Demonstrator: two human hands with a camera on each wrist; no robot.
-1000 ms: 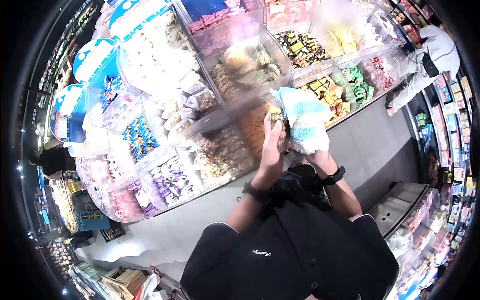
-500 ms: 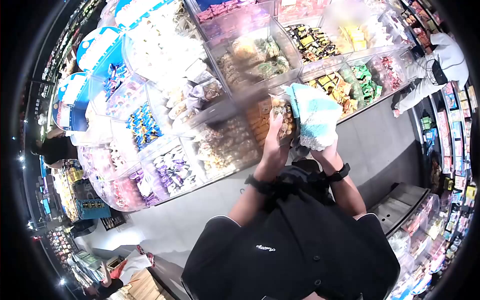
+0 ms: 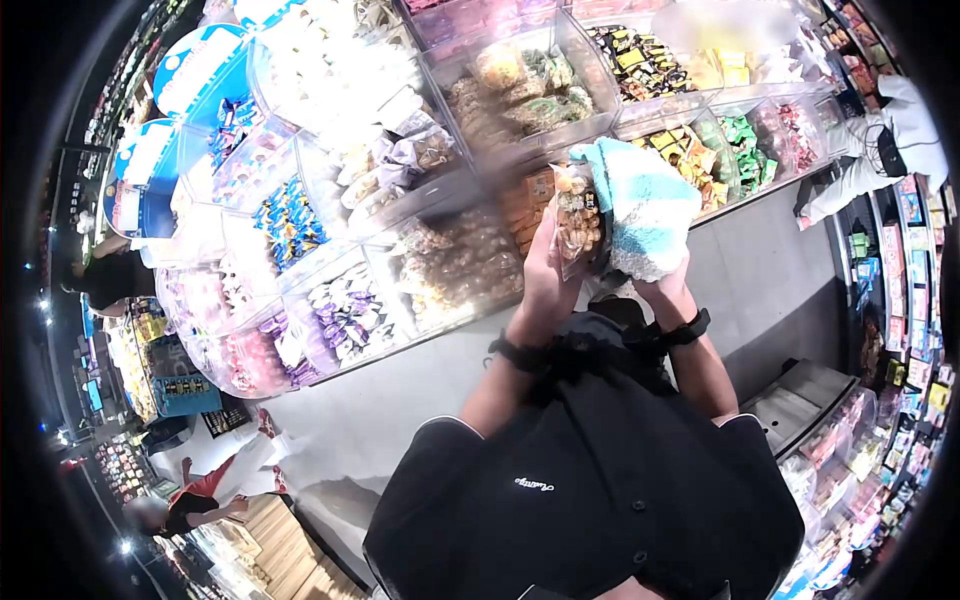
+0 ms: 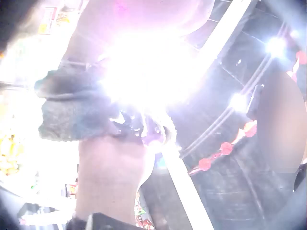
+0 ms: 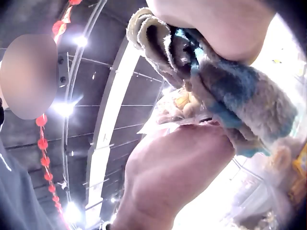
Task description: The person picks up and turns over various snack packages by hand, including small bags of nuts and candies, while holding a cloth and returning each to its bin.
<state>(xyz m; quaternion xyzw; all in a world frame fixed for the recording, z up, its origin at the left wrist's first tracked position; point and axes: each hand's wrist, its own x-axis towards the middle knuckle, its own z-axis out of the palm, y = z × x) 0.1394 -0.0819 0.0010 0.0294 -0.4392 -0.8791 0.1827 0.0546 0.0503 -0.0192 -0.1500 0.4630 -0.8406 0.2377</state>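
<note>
In the head view, my left hand point(image 3: 547, 265) grips a clear packet of round, golden-brown snacks point(image 3: 577, 218), thumb along its near side. My right hand point(image 3: 666, 288) holds a fluffy white and light-blue towel point(image 3: 650, 210) right beside the packet. The right wrist view has the towel point(image 5: 259, 96) folded beneath my right hand point(image 5: 216, 24), with my left hand point(image 5: 177, 165) below at the packet point(image 5: 184, 105). Glare washes out much of the left wrist view, where the towel point(image 4: 72, 112) looks dark. Both hands are raised over the front edge of the candy display.
Clear bins hold brown snacks point(image 3: 455, 275), green-wrapped candy point(image 3: 742, 150) and blue-wrapped candy point(image 3: 290, 228). Grey floor point(image 3: 770, 235) lies to the right. A person in light clothes point(image 3: 885, 145) is at the far right, another person point(image 3: 200, 495) at lower left. Shelves point(image 3: 900, 270) line the right side.
The packet has turned so more of its front faces up, and it stands close against the towel. Both hands keep their holds. A person has come into view at lower left.
</note>
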